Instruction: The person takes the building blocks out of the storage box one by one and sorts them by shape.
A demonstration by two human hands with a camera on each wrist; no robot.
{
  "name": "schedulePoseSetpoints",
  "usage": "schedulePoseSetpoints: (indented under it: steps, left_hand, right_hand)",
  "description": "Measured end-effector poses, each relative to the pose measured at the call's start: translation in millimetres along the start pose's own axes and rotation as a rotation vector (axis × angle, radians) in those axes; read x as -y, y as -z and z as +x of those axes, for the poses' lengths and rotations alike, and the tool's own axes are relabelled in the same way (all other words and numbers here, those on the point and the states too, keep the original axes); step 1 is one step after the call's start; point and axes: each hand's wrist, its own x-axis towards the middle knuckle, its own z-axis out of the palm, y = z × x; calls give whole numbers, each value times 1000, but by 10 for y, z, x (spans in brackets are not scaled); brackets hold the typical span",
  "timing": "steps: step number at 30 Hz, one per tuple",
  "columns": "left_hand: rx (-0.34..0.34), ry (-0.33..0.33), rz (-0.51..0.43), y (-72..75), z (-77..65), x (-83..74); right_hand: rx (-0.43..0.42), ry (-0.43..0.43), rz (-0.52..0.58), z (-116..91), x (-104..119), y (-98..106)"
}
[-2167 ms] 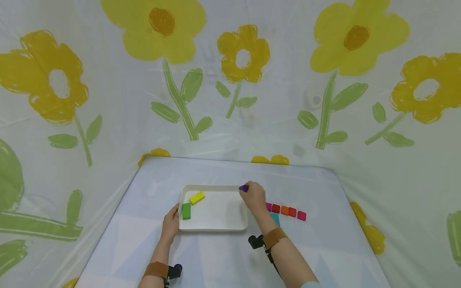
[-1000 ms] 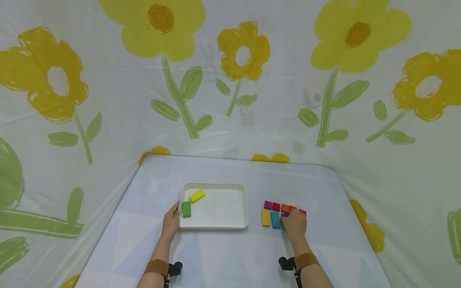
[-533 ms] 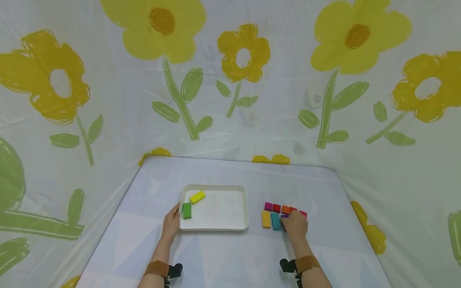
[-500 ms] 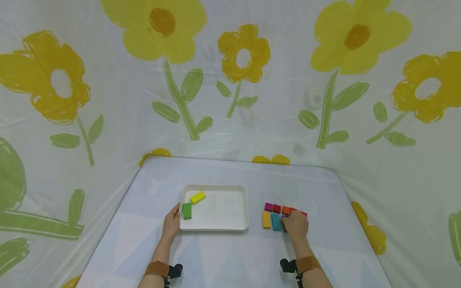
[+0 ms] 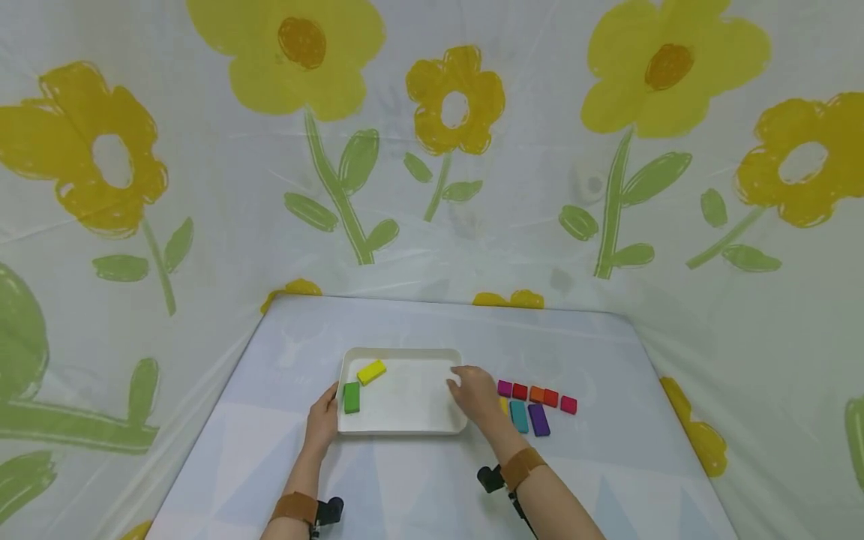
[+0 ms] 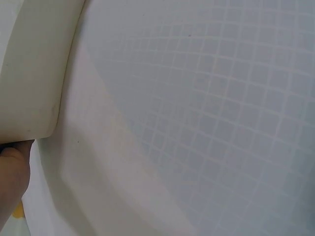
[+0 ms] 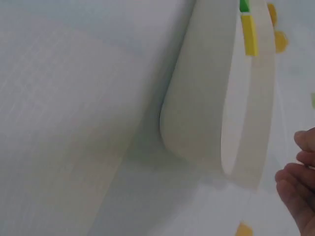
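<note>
A shallow white tray [image 5: 412,432] lies on the table. My left hand [image 5: 320,421] holds its left side; in the left wrist view the hand shows at the tray's corner, the other fingers hidden. Inside the tray, a green block [image 5: 352,397] lies near the left wall, with a yellow block [image 5: 372,372] just behind it. My right hand [image 5: 475,394] is over the tray's right rim, thumb and fingers apart and nothing between them. To its right lie a teal block [image 5: 518,416], a purple block [image 5: 538,420] and an amber block [image 5: 503,406], mostly covered by the hand.
Behind those blocks runs a row of smaller-looking ones: a magenta block [image 5: 504,388], a red block [image 5: 520,391], an orange block [image 5: 536,394] and others in red and pink. A flower-print cloth [image 5: 513,225] hangs around the table [image 5: 405,487].
My right hand first carried the purple block from the tray's right edge to the right and set it beside the teal block. It has since let go and come back left, empty. The left hand stays put.
</note>
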Motion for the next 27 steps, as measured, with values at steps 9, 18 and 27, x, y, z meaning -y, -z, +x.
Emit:
schedulePoseSetpoints:
  steps: [9,18,27]
  left_hand:
    - [-8,-9,-5,6,-34,-12]
    - [-15,-37,-1,60,-49,-16]
    - [-14,-35,-4,20,-53,-45]
  right_hand:
    - [278,417,-89,133,883,-458]
    - [393,533,-175,187,1265,-677]
    - [435,606,-283,272,1248,-722]
